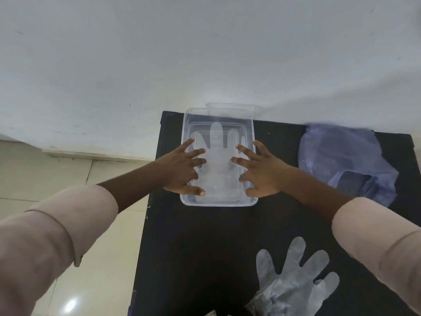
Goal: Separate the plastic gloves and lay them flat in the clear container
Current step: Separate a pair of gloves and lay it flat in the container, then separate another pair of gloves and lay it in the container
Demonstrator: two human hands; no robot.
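Left hand (182, 168), fingers spread and gripping nothing, presses the glove (216, 156) flat inside the clear container (218, 202); I judge this smooths it. Right hand (259, 172) mirrors it, equally splayed. Remaining gloves (293, 279) await on the black table (193, 247), nearer me.

Black table (205, 247) against white wall (159, 53). Crumpled bluish plastic bag (346, 160) at table's far right corner. Cream floor tiles (45, 174) to the left, glossy.
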